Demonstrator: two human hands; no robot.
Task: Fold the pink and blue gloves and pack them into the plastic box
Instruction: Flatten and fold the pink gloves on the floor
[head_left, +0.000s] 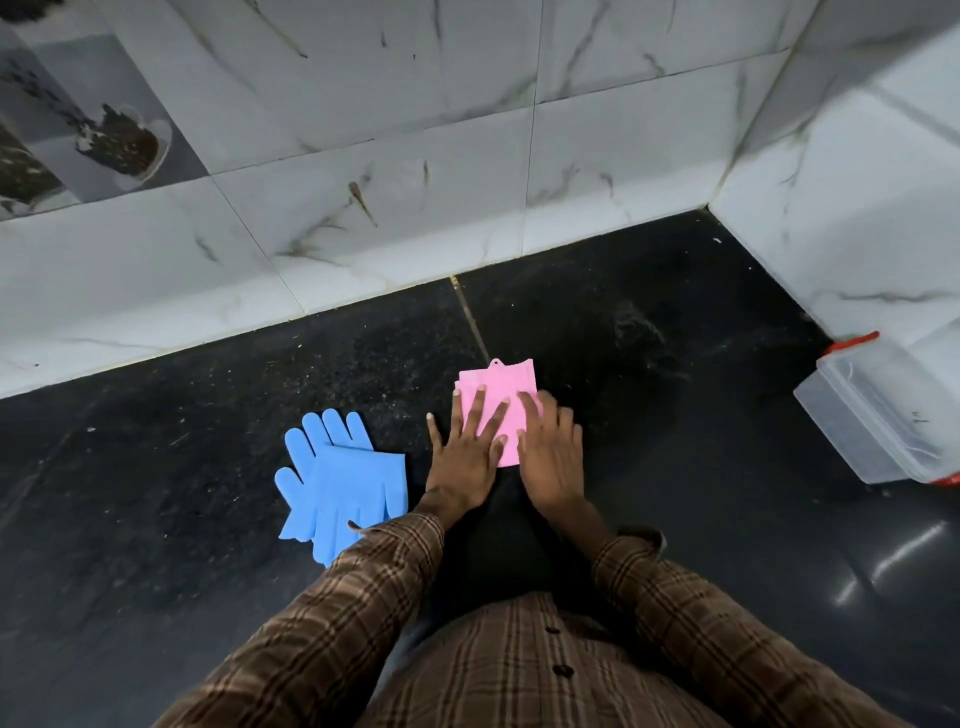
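Observation:
The pink gloves (506, 383) lie folded into a small square on the dark counter, in the middle of the view. My left hand (465, 451) presses flat on the square's left part with fingers spread. My right hand (551, 451) rests flat on its right and near edge, slightly blurred. The blue gloves (347, 478) lie flat and unfolded to the left, one stacked on the other with fingers pointing opposite ways. The clear plastic box (878, 421) with red clips stands at the far right, against the wall.
The black stone counter (675, 364) meets white marble wall tiles (363, 208) at the back and on the right (857, 182). My brown plaid sleeves fill the lower view.

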